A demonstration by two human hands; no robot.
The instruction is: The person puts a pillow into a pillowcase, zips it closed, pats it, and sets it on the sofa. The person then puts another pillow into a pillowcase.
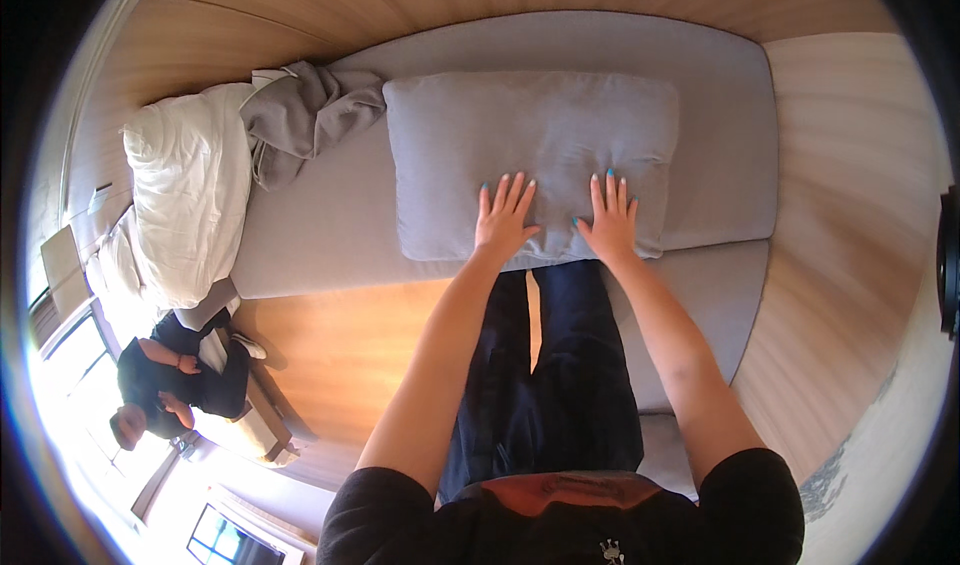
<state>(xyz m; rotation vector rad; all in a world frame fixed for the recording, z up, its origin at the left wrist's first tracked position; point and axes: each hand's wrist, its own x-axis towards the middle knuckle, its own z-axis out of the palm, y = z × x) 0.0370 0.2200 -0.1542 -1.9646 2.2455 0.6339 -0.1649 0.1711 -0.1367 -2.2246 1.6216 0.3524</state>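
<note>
A large grey cushion (480,129) lies flat on the grey upholstered seat (720,152) in front of me. My left hand (505,216) rests palm down on its near part, fingers apart. Flat on the same cushion, further right, is my right hand (611,223), also with spread fingers. Creases run through the fabric between and beyond the two hands. Neither hand grips anything. The cushion's near edge comes close to my dark trousers (577,340).
A crumpled grey cloth (300,114) and a white pillow (191,190) lie at the seat's left end. Wood panelling (840,190) borders the seat at the back and right. At far left another person (180,377) sits near a window, above the wooden floor (345,340).
</note>
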